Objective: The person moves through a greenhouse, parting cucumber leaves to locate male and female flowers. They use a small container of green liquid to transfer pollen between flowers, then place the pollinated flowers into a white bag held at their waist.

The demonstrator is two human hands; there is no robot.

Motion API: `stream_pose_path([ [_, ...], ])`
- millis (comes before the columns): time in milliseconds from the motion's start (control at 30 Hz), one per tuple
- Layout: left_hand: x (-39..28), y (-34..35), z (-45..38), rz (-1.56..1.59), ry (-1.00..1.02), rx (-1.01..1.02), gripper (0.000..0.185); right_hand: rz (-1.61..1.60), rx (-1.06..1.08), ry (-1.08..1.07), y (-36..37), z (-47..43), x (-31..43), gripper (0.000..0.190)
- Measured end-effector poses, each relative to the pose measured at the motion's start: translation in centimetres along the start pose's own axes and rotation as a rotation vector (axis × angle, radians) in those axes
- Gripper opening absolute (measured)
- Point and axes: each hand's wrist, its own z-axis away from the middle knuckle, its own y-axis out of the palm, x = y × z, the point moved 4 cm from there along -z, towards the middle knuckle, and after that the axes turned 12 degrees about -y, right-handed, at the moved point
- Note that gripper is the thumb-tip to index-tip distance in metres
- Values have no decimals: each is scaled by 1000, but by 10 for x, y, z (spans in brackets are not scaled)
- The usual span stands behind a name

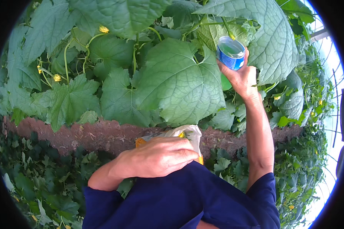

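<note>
My right hand [240, 75] is wrapped around a clear plastic cup [231, 54] with a blue printed label and greenish liquid in it. Right over the cup's rim hangs a small young gourd fruit [227, 27], its yellowish tip close to or at the opening. At my chest, my left hand [163, 156] lies across the mouth of a white and orange bag [196, 131]. A yellow flower [182, 134] shows just beyond its knuckles, at the bag's opening. The left fingertips are turned away, so whether they pinch anything is hidden.
Large gourd leaves [186, 80] crowd the space before me, partly around the right hand. Yellow flowers [57, 77] and curling stems stand at the left. A strip of bare soil [103, 134] runs between the plant rows. Lower plants [46, 177] grow beside me.
</note>
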Motion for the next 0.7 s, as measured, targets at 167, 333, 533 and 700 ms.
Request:
stream_pose_path([
  [167, 37, 118, -13, -46, -237, 220, 49, -224, 52, 161, 3, 10, -31, 51],
  [333, -18, 130, -90, -205, -122, -45, 35, -553, -155, 57, -4, 58, -54, 70],
  [533, -58, 134, -145, -249, -246, -215, 23, -735, -175, 29, -28, 149, -84, 79],
  [700, -75, 136, -180, -438, -356, -397, 19, -824, 1, 117, -59, 202, -91, 82],
])
